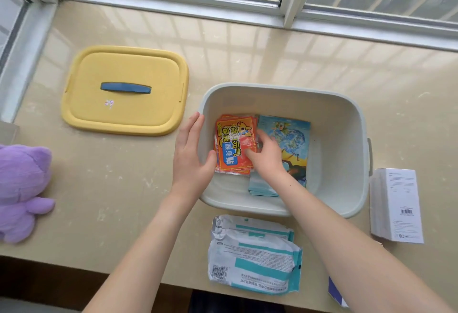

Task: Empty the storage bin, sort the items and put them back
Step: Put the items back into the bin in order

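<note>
Orange packets [234,139] handled at the left of the bin's [280,89] floor.

The right hand [266,154], a little blurred, appears to pinch the glossy, slippery stack at its right edge with bent fingers. The left hand [190,149] lies spread and flat along the bin's left wall, thumb at the stack. It is best to square the stack against that wall, level with the flat blue packets [290,136] to its right. Crinkly soft packs [255,258] wait in front of the smooth plastic bin, and a stiff white box [396,206] waits to its right.
</note>
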Motion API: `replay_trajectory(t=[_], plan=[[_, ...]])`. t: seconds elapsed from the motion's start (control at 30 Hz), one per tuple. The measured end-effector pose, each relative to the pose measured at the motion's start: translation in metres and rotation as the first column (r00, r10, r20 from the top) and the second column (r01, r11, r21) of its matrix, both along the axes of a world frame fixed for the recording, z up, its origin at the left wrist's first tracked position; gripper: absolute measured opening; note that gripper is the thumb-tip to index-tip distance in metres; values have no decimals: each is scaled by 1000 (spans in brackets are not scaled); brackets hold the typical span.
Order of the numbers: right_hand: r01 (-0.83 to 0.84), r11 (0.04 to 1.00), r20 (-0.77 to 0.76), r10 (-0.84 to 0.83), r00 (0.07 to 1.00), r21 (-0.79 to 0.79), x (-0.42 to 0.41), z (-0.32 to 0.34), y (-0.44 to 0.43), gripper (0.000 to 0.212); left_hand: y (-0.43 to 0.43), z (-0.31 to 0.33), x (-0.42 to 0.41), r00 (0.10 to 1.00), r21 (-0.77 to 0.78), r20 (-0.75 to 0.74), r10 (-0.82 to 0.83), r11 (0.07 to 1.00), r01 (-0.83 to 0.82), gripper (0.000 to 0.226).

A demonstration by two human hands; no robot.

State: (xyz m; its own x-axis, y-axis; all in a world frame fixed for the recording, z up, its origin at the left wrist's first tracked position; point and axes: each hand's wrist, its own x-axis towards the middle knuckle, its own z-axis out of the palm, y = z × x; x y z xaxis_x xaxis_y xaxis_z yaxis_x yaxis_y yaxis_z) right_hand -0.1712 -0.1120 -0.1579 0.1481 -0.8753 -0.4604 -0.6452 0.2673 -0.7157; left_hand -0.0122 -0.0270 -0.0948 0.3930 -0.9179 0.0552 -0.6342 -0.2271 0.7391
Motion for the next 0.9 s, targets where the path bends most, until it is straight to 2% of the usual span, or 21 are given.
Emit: replay_trajectory(t=[0.17,0.27,0.33,0.47,0.57,0.77,0.9], plan=[[-58,998,23,57,998,31,-5,-3,0,66,1,0,-1,1000,7,12,-8,1000,8,73],[-111,993,-89,108,990,-32,-6,-3,-1,84,5,1,0,998,19,56,-29,999,28,73],[-148,988,-107,143,984,-39,-4,-1,-1,88,9,1,2,994,35,104,-40,999,37,73],[-218,976,-71,216,974,-16,-2,-1,1,84,15,-2,5,992,74,114,-46,997,38,71],[-200,979,-98,196,976,-35,-3,-3,0,89,15,-2,5,993,86,113,-42,996,33,70],[-224,974,-66,222,973,-25,-5,1,1,83,14,-1,4,994,113,100,-41,993,30,70],[-170,977,-21,169,985,-130,-15,38,5,58,15,19,7,984,204,158,-85,978,52,68]])
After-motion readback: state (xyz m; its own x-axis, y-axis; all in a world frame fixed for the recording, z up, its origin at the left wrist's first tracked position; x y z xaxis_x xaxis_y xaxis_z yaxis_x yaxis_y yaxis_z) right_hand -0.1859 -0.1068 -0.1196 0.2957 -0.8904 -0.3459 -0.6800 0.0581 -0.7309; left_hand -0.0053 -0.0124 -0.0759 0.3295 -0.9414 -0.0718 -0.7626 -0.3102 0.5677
